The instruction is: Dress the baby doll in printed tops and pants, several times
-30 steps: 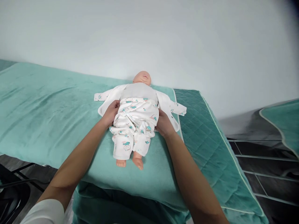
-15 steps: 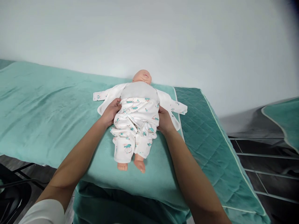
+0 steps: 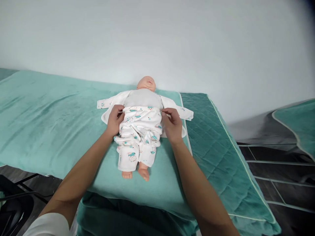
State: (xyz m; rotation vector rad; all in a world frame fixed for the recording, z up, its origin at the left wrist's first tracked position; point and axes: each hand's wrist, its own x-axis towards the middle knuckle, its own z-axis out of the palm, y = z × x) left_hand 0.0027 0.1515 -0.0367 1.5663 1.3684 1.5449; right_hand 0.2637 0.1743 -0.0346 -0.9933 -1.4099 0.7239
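1. The baby doll [image 3: 146, 84] lies face-up on the green-covered bed [image 3: 61, 124], wearing patterned trousers [image 3: 139, 126].
2. The left hand [image 3: 115, 120] and right hand [image 3: 173, 125] pinch opposite sides of the waistband [image 3: 142, 108] in their fingers.
3. The step seems to be settling the waistband.
4. The next move calls for level, gentle tension on both sides.

Both arms are extended forward and converging; hands bare, apart and roughly level. Left forearm [image 3: 83, 170]: angled forward and to the right from a bent elbow [image 3: 60, 205]. The left hand [image 3: 115, 120] faces inward, fingers [image 3: 118, 108] curled, tips partly hidden. Right forearm [image 3: 200, 183]: angled forward and to the left. The right hand [image 3: 172, 125] faces inward, thumb and forefinger meeting at the tips.
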